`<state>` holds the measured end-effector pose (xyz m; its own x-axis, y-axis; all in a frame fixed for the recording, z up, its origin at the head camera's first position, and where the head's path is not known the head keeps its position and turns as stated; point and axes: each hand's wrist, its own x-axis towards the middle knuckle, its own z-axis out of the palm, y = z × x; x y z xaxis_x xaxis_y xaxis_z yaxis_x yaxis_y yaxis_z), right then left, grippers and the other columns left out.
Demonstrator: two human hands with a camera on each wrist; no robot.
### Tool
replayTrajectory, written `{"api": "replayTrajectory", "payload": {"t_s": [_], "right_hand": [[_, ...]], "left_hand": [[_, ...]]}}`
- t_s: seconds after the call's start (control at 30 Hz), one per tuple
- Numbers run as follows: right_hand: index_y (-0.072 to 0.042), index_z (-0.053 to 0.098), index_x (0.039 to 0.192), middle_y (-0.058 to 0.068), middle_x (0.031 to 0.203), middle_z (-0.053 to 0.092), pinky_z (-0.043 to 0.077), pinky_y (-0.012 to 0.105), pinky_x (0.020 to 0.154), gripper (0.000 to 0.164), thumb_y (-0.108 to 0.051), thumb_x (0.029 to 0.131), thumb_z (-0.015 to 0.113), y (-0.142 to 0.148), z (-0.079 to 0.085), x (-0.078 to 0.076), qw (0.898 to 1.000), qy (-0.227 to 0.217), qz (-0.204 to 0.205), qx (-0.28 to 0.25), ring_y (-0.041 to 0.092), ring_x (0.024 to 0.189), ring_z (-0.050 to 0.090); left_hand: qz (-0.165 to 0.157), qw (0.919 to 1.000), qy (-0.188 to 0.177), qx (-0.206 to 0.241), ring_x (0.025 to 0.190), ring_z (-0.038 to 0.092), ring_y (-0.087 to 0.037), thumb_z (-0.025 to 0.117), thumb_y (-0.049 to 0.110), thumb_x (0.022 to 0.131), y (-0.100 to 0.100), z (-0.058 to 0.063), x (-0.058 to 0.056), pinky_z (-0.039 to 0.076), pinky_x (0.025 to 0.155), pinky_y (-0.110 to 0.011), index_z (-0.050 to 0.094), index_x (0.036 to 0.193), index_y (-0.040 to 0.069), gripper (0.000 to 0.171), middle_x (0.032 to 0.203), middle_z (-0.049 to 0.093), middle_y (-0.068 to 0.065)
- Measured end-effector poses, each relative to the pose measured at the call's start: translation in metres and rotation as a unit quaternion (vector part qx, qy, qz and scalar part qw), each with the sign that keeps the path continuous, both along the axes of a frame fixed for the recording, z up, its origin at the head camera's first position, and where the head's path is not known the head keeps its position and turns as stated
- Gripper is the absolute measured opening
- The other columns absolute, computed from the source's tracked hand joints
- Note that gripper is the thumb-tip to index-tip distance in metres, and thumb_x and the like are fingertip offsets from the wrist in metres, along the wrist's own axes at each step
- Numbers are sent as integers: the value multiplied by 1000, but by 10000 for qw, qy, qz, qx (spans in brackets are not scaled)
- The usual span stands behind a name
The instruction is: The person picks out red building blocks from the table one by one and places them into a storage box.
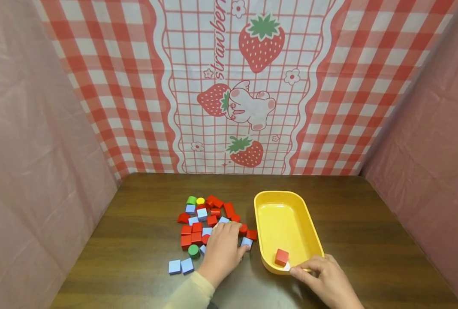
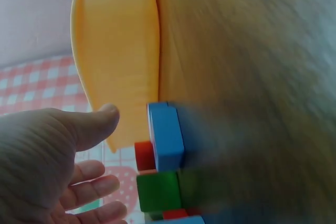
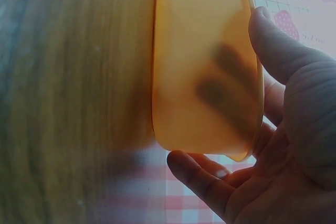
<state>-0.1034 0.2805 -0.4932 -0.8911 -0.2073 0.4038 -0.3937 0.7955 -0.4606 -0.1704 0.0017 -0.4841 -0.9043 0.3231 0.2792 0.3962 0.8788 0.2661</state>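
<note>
At the lower right of the head view, the right hand (image 1: 327,281) holds the near corner of a yellow bin (image 1: 284,223), its thumb over the rim and its other fingers around the outside, so the grip is narrow. Just left of the bottom centre, a pale sleeve (image 1: 192,292) leads to the left hand (image 1: 223,246), which hovers over the blocks. Its thumb stands well apart from the fingers, and the left wrist view shows nothing held between them.

Inside the near end of the bin lies a single red block (image 1: 281,257). In the lower left, a light-blue block (image 1: 174,267) lies just beside another, with a green cylinder (image 1: 193,251) a little beyond. Past these spreads the cluster of red, blue and green blocks (image 1: 196,238), partly hidden by the left hand; a yellow cylinder (image 1: 200,201) sits at its far edge.

The step in hand seems to be choosing a block from the cluster while the bin is steadied. The next move probably calls for closing the left thumb and fingers on one piece, perhaps the light-blue block by the thumb (image 1: 246,243), without scattering its neighbours, then lifting it over the bin's left wall.

Behind the table (image 1: 109,257) hangs a strawberry-print cloth (image 1: 252,103).
</note>
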Motion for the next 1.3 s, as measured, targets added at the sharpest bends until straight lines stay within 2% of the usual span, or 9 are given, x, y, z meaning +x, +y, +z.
{"api": "replayTrajectory", "payload": {"t_s": [0.2,0.4,0.63,0.73,0.8,0.93,1.07,1.2,1.3], "right_hand": [[-40,74,75,-30,74,60,41,32,63,10,-38,76,83,1,-1,0,10000,-27,-52,-36,8,77,47],[-41,73,75,-30,74,60,41,33,65,10,-39,76,83,0,-1,0,9999,-92,-103,-67,9,78,48],[-42,73,75,-30,74,60,42,33,65,9,-43,77,82,0,-2,0,9997,-203,-144,-61,9,79,48],[-40,74,75,-30,74,60,42,33,66,8,-43,77,81,-1,-1,0,9998,-178,-76,-34,9,79,48],[-39,74,75,-30,74,60,42,34,67,8,-42,77,82,0,0,0,9999,-117,-62,-32,9,78,49],[-40,74,74,-30,73,60,41,34,66,8,-41,77,82,0,2,0,9997,-172,-120,-79,9,78,48],[-43,73,76,-30,73,59,42,34,65,9,-40,77,82,-1,1,0,9997,-206,-105,-92,10,80,48],[-43,73,76,-30,73,60,42,34,66,11,-39,76,83,-1,0,0,9998,-139,-87,-119,9,79,48],[-43,73,76,-30,73,59,42,33,65,11,-40,77,83,-1,0,0,9997,-168,-100,-135,9,79,48]], "left_hand": [[-117,9994,-67,-320,103,49,-25,79,53,77,-6,-6,0,42,99,-45,64,124,12,64,118,63,-4],[-365,9978,172,-526,102,48,-26,75,57,80,-2,-9,-2,39,99,-48,64,126,16,63,118,63,-4],[-875,9877,-148,-1285,122,37,-31,63,69,82,11,-13,-7,36,99,-50,63,133,21,70,143,45,-7],[-1029,9844,-296,-1397,126,34,-33,64,66,83,14,-12,-4,33,104,-51,67,127,22,62,150,38,-5],[-1166,9834,-282,-1363,126,35,-32,66,64,83,16,-10,-1,33,104,-51,72,116,21,54,149,41,-2],[-1480,9791,-14,-1392,118,41,-26,72,59,80,19,-6,6,38,98,-44,76,94,24,38,137,54,0],[-1660,9723,154,-1640,95,47,-18,76,55,77,21,-5,14,42,81,-33,74,90,25,32,106,68,4],[-1738,9708,122,-1651,76,43,-13,78,47,79,21,-4,18,37,68,-28,70,91,26,27,77,65,10],[-1660,9748,119,-1483,74,43,-12,80,42,80,16,0,18,36,67,-28,67,91,25,24,74,63,10]]}}
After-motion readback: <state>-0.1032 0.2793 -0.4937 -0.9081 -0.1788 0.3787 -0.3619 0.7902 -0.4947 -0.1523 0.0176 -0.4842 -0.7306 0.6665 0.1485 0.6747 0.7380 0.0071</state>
